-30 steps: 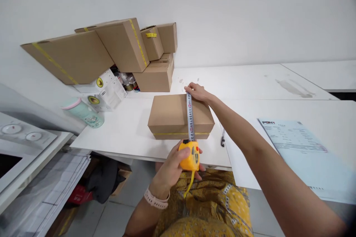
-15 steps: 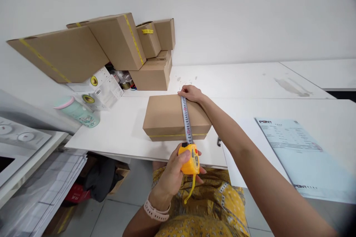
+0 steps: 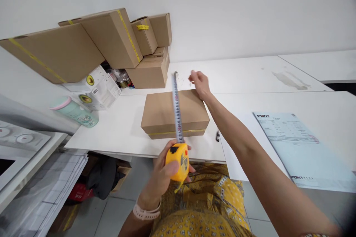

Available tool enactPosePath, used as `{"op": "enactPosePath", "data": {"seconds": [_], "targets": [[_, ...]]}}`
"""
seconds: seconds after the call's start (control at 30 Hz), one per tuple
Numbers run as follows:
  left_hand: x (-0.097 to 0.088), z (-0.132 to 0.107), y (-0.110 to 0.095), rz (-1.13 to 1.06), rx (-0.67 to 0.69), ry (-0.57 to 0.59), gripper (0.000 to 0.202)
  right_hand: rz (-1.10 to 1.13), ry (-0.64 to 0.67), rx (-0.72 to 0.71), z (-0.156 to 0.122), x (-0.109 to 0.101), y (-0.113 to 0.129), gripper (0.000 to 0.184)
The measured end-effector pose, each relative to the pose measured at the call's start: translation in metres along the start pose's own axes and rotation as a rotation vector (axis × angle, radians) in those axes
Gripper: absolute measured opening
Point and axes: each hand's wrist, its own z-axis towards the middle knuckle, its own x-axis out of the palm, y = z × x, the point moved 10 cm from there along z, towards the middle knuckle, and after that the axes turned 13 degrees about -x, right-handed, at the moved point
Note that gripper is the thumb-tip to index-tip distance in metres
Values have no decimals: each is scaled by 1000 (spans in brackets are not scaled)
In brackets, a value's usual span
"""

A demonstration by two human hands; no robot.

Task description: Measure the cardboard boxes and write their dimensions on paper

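Note:
My left hand [image 3: 161, 174] is wrapped round the yellow case of a tape measure [image 3: 179, 163] at the table's front edge. Its metal blade runs out and away over a closed cardboard box [image 3: 158, 111], with the free end past the box's far edge. Beyond that edge, to the right of the blade, is my right hand [image 3: 200, 83]. Its fingers are curled in and slightly blurred, with nothing seen in them and the blade apart from them. Yellow tape crosses the front face of the box.
Several cardboard boxes [image 3: 147, 74] are stacked at the back left. Before them are a white carton with avocado pictures [image 3: 104, 87] and a mint green tumbler [image 3: 75, 111]. Light blue papers [image 3: 294, 148] lie on the right, and a small black object [image 3: 217, 136] rests by the box.
My right hand has let go of the blade's end and lifted off the box's far edge. The tape measure and my left hand have shifted left, and the blade's end now sticks out freely.

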Motion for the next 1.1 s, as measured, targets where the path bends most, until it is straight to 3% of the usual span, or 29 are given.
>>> {"op": "enactPosePath", "data": {"seconds": [0.07, 0.13, 0.2, 0.27, 0.37, 0.5, 0.67, 0.8, 0.87, 0.93, 1.0, 1.1], "targets": [[-30, -18, -20, 77, 152, -144, 63, 75, -180, 102, -21, -37, -13, 53], [-70, -33, -35, 145, 278, -326, 63, 81, -216, 222, -55, -62, -23, 52], [-110, -37, -39, 179, 317, -457, 60, 92, -116, 325, -95, -70, -28, 54], [-141, -30, -33, 176, 279, -502, 58, 151, 36, 332, -130, -64, -22, 62], [-162, -15, -25, 178, 198, -453, 60, 165, 205, 230, -161, -53, 2, 69], [-149, -11, -48, 226, 214, -356, 62, 45, 226, 112, -152, -55, 39, 69], [-115, -8, -96, 273, 293, -270, 61, -190, 88, 177, -108, -77, 56, 52], [-96, -13, -104, 314, 379, -386, 57, -262, -8, 34, -82, -78, 70, 42], [-82, -22, -95, 334, 442, -439, 55, -192, 9, -15, -77, -71, 74, 37], [-62, -24, -72, 323, 425, -383, 56, -95, 66, 9, -76, -62, 72, 35], [-39, -16, -37, 299, 301, -251, 57, -64, 118, 23, -75, -56, 72, 33], [-11, -2, 17, 293, 74, -54, 59, -129, 154, -81, -70, -53, 79, 28]]}}
